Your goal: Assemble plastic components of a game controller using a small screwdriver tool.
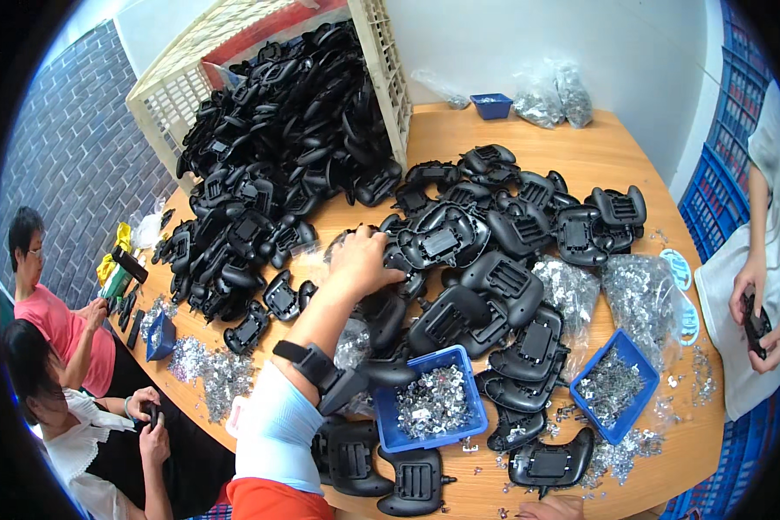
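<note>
My left hand [362, 263] reaches over the edge of the heap of black game controller shells [442, 241]. Its thumb stands apart from the fingers, and the fingertips rest on or just above the shells; I see nothing held. Around that wrist is a black strap with a boxy device [321, 374]. Only a strip of my right hand [550, 508] shows at the bottom edge, close to a black controller shell [550, 462] lying on the table; its fingers are mostly cut off. Between my arms stands a blue tray [474, 431] of small shiny metal and clear pieces.
A cream crate [393, 78] spills black shells at the back left. Another blue tray [576, 390], clear bags of small parts [637, 290] and scattered pieces lie on the right. Two people [65, 347] work at left; another person's hands [758, 325] hold a black part at right.
</note>
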A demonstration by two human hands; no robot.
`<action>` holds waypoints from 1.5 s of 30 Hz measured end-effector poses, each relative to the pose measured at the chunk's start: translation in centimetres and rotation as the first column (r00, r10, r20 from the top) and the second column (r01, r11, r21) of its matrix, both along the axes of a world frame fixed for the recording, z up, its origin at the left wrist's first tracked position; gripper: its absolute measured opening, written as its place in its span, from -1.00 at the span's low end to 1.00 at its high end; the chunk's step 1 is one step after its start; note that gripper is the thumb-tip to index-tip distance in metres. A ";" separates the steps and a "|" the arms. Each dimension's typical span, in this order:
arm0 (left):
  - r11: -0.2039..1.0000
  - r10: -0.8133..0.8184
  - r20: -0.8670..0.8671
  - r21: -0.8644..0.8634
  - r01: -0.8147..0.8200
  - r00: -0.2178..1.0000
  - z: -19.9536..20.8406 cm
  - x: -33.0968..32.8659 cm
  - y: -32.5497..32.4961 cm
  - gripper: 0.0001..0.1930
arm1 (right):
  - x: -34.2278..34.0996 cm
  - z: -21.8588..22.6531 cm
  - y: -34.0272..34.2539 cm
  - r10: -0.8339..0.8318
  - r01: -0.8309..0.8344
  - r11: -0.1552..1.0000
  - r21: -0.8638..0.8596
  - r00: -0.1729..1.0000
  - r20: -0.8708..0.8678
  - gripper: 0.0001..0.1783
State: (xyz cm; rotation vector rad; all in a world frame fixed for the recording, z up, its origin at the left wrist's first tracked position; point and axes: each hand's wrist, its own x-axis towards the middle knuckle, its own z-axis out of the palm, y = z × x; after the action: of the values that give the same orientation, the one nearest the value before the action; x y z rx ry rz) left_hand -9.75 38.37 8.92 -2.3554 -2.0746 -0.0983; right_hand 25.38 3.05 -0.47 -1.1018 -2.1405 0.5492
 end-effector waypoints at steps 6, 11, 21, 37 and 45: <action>0.989 0.007 -0.004 -0.145 -0.007 1.000 -1.8 2.6 -0.9 -0.20 | 0.0 -0.2 -0.2 0.006 -0.006 1.000 -0.004 1.000 -0.026 -0.88; 0.990 0.135 0.509 -0.037 -0.135 0.850 1.4 -1.3 0.2 -0.29 | -0.2 0.2 -0.1 0.002 -0.002 1.000 0.008 1.000 -0.031 -0.87; 0.992 0.052 0.951 -0.013 -0.129 0.305 4.2 -5.0 -1.7 -0.45 | 0.1 -0.1 -0.3 0.011 -0.013 1.000 -0.024 0.998 -0.059 -0.87; 0.754 0.304 0.946 -0.170 0.635 -0.108 5.3 4.4 -18.2 -0.59 | -4.0 10.9 9.6 -0.448 -0.067 0.806 -0.589 0.581 -0.680 -0.57; 0.937 -0.350 0.748 0.276 0.216 0.564 1.6 0.7 -12.8 -0.69 | -2.7 9.1 7.3 -0.562 0.077 0.791 -0.607 0.484 -0.671 -0.65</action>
State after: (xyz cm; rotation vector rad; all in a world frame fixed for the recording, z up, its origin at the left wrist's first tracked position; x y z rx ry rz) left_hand -9.05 25.55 10.57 -2.8051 -1.7118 -1.5164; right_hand 22.64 10.38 8.63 -1.1460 -0.8891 1.2064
